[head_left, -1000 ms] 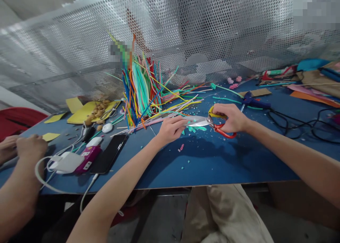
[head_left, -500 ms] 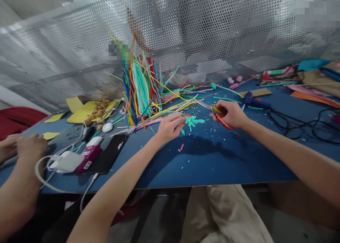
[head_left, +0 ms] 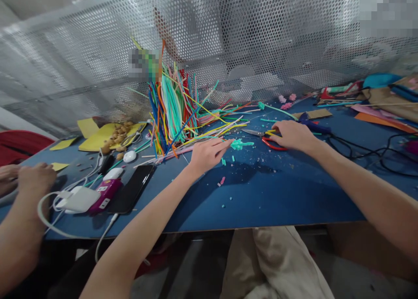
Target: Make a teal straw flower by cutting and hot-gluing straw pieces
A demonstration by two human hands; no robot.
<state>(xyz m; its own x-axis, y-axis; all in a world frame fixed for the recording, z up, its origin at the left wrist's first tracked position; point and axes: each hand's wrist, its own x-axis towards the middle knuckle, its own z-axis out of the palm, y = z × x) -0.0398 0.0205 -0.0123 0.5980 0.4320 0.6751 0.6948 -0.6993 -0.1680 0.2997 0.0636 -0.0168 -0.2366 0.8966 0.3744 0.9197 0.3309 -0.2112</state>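
My left hand (head_left: 209, 154) pinches a teal fuzzy pipe-cleaner piece (head_left: 242, 145), with short branching tufts and a stem pointing right. My right hand (head_left: 292, 134) is at the scissors (head_left: 273, 145), which lie low at the tabletop with blades pointing left. Its fingers are on the upper, yellow-lined handle, while the red lower loop shows outside the hand. Small teal offcuts (head_left: 224, 161) and a pink bit (head_left: 222, 180) are scattered below the left hand.
Behind my left hand stands a bundle of colourful pipe cleaners (head_left: 173, 109). A phone (head_left: 132, 189) and a charger (head_left: 81, 199) with cables lie left, near another person's hands (head_left: 35, 179). A glue gun (head_left: 313, 124) lies right, below the perforated metal screen (head_left: 261, 33).
My right hand has lowered the scissors to the tabletop, its grip shifting to the upper handle. My left hand still holds the teal piece, almost in the same place.
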